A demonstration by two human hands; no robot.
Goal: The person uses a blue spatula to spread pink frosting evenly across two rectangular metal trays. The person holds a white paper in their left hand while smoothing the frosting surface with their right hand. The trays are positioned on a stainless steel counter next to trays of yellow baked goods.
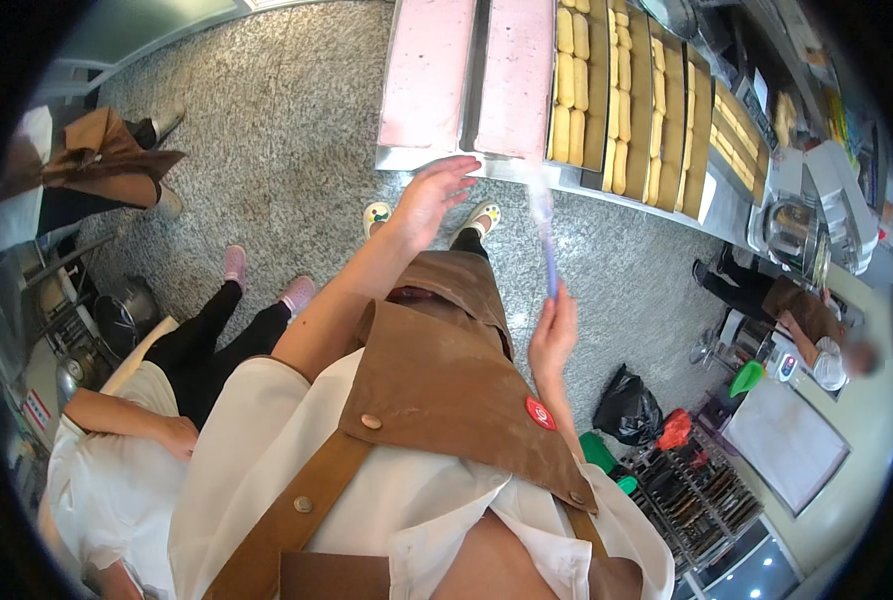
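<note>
My right hand (555,335) is closed around the purple-blue handle of a spatula (550,255). Its pale blade is blurred and reaches the near edge of the right-hand pink sheet. My left hand (435,200) has its fingers stretched out, at the near edge of the table (407,158); whether it touches the edge I cannot tell. Two long pink sheets (429,75), smooth on top with a few darker specks, lie side by side with a grey gap between them. To their right, golden finger-shaped pastries (565,90) lie in rows on brown strips.
A person in a white shirt (117,470) is close on my left, and another in a brown apron (97,165) stands farther off. At the right a third person (802,310) works beside a scale (787,367). A metal mixing bowl (793,226) and a black bag (627,405) are also there.
</note>
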